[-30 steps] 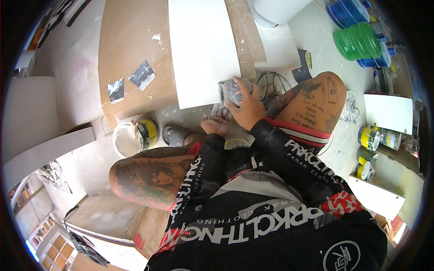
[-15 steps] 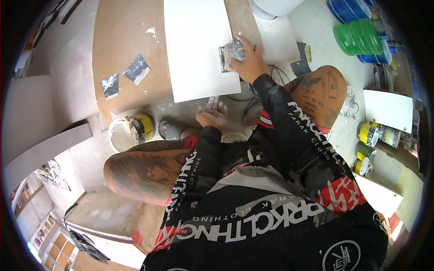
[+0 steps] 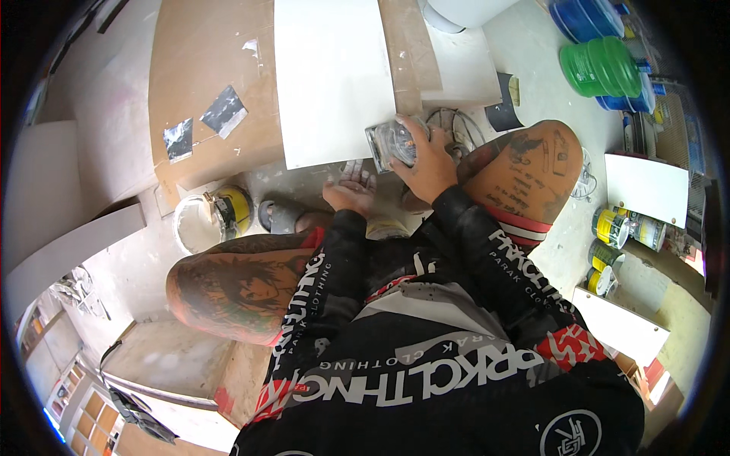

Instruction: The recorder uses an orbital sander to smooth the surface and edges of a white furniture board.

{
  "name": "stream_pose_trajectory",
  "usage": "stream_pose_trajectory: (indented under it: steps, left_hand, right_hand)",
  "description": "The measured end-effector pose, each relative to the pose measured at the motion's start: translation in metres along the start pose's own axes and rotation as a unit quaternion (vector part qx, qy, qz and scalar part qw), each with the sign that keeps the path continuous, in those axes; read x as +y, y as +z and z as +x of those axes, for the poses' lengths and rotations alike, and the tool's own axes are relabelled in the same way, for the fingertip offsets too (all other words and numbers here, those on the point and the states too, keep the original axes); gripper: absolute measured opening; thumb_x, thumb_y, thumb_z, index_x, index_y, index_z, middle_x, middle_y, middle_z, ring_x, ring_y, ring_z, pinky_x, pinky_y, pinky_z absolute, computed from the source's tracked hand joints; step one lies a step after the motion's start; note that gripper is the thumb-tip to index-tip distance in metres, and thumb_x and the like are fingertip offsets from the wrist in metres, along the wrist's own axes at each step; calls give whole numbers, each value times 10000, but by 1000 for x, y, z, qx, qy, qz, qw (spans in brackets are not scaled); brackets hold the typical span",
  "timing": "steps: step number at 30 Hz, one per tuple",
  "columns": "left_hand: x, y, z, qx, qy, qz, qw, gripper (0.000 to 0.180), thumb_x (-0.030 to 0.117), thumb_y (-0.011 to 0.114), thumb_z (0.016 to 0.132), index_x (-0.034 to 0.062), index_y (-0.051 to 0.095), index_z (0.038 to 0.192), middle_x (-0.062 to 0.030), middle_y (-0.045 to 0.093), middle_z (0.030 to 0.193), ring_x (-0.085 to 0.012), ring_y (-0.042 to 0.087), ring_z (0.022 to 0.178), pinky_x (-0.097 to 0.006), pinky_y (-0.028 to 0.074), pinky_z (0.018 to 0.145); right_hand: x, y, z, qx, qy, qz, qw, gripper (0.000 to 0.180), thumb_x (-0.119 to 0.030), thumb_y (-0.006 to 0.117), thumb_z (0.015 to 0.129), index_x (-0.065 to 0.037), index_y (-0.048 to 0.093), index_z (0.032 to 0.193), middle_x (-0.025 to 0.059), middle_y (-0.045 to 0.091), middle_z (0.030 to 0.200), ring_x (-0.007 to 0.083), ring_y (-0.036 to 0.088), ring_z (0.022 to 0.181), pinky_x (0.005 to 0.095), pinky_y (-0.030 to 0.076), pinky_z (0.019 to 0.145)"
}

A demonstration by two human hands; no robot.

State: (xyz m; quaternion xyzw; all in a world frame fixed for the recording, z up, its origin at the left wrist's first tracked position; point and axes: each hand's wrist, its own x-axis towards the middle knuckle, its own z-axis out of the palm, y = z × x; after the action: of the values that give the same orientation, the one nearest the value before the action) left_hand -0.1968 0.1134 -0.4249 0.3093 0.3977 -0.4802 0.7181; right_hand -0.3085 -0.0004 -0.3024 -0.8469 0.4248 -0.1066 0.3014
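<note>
My right hand is shut on a grey sanding block at the near right corner of a white panel. The panel lies on a brown board on the floor in front of me. Just below the panel's near edge, my left hand rests with its dusty palm up, fingers apart, holding nothing. I am squatting, so my knees frame both hands.
Two grey sandpaper scraps lie on the brown board. A yellow-lidded can and a white tub stand at left by my sandal. Green jug, blue containers, small tins and a white board are at right.
My right hand pushed the sanding block forward onto the white panel, then drew it back to the panel's near right corner. The left hand stayed low, palm up.
</note>
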Motion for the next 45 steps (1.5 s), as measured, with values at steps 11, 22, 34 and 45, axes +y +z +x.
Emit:
stream_pose_trajectory:
  steps: [11,22,34,45]
  left_hand:
    - [3,-1,-2,-16,6,26,1000,688,555,279,976,46,584,1321,-58,624,1298,-215,448,965,-411,341,1030]
    - [-4,4,7,-8,42,46,998,522,559,411,954,88,598,1078,-53,634,1127,-209,482,873,-418,384,923]
    - [-2,5,3,33,55,-7,998,626,648,415,941,55,589,1043,-95,615,1021,-249,519,911,-436,387,950]
    - [4,3,9,23,53,21,998,507,603,463,949,111,585,973,-60,594,970,-232,479,859,-428,380,877]
  right_hand:
    - [-11,2,92,41,86,9,995,778,-263,743,816,-343,395,1507,221,483,1281,427,617,1089,488,525,959]
    - [-24,26,153,35,21,27,999,827,-264,732,820,-362,342,1543,241,445,1373,442,592,1171,483,513,997]
    - [-54,38,47,-83,-76,32,993,765,-237,752,834,-368,405,1503,227,415,1355,448,659,1033,484,584,884]
    - [-31,47,190,-8,-15,94,995,799,-278,751,807,-361,385,1513,287,406,1377,476,575,1163,494,507,1009]
